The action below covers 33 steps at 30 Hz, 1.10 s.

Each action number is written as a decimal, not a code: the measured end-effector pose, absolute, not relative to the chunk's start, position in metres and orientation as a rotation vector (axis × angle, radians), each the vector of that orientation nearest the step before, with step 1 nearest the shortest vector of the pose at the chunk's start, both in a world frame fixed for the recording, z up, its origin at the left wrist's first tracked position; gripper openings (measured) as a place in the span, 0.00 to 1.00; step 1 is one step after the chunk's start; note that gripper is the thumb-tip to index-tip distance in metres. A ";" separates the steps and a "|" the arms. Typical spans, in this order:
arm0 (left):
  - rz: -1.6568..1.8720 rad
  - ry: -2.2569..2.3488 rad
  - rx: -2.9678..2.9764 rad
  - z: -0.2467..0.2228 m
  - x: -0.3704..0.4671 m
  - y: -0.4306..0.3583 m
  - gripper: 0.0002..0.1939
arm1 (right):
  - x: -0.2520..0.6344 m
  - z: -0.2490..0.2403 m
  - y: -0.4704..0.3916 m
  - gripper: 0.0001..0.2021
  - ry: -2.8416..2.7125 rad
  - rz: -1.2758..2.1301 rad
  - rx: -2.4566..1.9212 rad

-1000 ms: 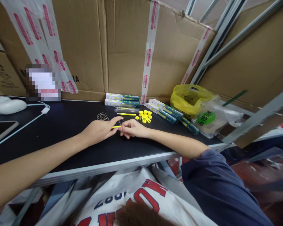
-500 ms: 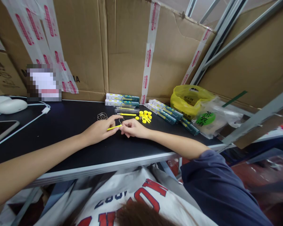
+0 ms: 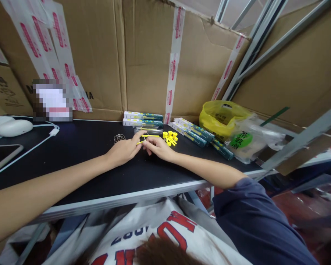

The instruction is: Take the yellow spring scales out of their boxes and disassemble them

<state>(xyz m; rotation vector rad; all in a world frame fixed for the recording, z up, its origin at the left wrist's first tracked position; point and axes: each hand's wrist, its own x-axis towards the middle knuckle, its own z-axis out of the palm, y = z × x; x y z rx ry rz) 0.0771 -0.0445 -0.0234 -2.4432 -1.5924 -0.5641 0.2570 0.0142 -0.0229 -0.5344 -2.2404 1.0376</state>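
My left hand (image 3: 126,149) is closed on a thin yellow plastic stick (image 3: 139,142), most of it hidden by the fingers. Against the stick's end, my right hand (image 3: 161,148) pinches a thin curved metal hook (image 3: 143,138). The fingertips of both hands nearly meet above the black table (image 3: 143,176). Just behind them lies another yellow stick (image 3: 153,136). Small yellow plastic caps and pieces (image 3: 169,138) are heaped beyond my right hand. A tangle of bent metal wire hooks (image 3: 119,138) rests beyond my left hand.
Slim printed boxes (image 3: 142,122) lie at the back, with clear tubes (image 3: 147,130) before them. More slim boxes (image 3: 194,132) sit right, beside a yellow plastic bag (image 3: 223,117) and a clear bag (image 3: 244,143). Cables (image 3: 54,132) and a phone-like device (image 3: 5,156) are left.
My left hand has shifted right and slightly up, and less of the yellow stick shows. The metal hook now looks straighter and tilted differently between the fingers.
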 end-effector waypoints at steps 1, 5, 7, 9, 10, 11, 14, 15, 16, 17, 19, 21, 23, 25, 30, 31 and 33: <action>-0.574 -1.582 -2.460 -0.025 0.078 -0.045 0.26 | 0.257 -0.023 0.014 0.22 -2.230 1.041 -0.533; -0.568 -1.575 -2.449 -0.027 0.079 -0.049 0.26 | 0.256 -0.023 0.010 0.23 -2.171 1.105 -0.541; -0.544 -1.565 -2.401 -0.026 0.078 -0.051 0.27 | 0.254 -0.023 0.007 0.23 -2.141 1.162 -0.553; -0.506 -1.540 -2.374 -0.026 0.077 -0.051 0.27 | 0.253 -0.021 0.004 0.24 -2.106 1.236 -0.562; -0.489 -1.528 -2.371 -0.026 0.077 -0.051 0.27 | 0.252 -0.020 0.002 0.24 -2.087 1.279 -0.575; -0.475 -1.520 -2.373 -0.025 0.077 -0.052 0.27 | 0.252 -0.019 0.001 0.24 -2.069 1.325 -0.597; -0.473 -1.520 -2.370 -0.025 0.077 -0.053 0.27 | 0.251 -0.016 -0.005 0.24 -2.013 1.440 -0.676; -0.484 -1.525 -2.362 -0.024 0.077 -0.054 0.27 | 0.251 -0.014 -0.006 0.24 -1.996 1.466 -0.690; -0.497 -1.529 -2.354 -0.024 0.077 -0.055 0.27 | 0.251 -0.013 -0.008 0.23 -1.980 1.485 -0.695; -0.510 -1.531 -2.346 -0.024 0.077 -0.056 0.27 | 0.251 -0.012 -0.009 0.23 -1.969 1.499 -0.697; -0.522 -1.539 -2.334 -0.023 0.077 -0.057 0.27 | 0.251 -0.011 -0.010 0.23 -1.958 1.513 -0.700; -0.509 -1.558 -2.325 -0.022 0.078 -0.058 0.27 | 0.251 -0.011 -0.010 0.22 -1.953 1.521 -0.706; -0.484 -1.587 -2.317 -0.021 0.078 -0.059 0.26 | 0.251 -0.013 -0.009 0.22 -1.950 1.533 -0.702; -0.464 -1.607 -2.312 -0.020 0.078 -0.059 0.24 | 0.251 -0.014 -0.008 0.21 -1.948 1.550 -0.682; -0.437 -1.571 -2.306 -0.021 0.075 -0.058 0.20 | 0.252 -0.015 -0.005 0.22 -2.027 1.479 -0.584; -0.421 -1.552 -2.311 -0.022 0.074 -0.057 0.19 | 0.252 -0.015 -0.004 0.22 -2.055 1.451 -0.566; -0.391 -1.513 -2.323 -0.023 0.072 -0.055 0.18 | 0.253 -0.015 -0.001 0.22 -2.108 1.399 -0.534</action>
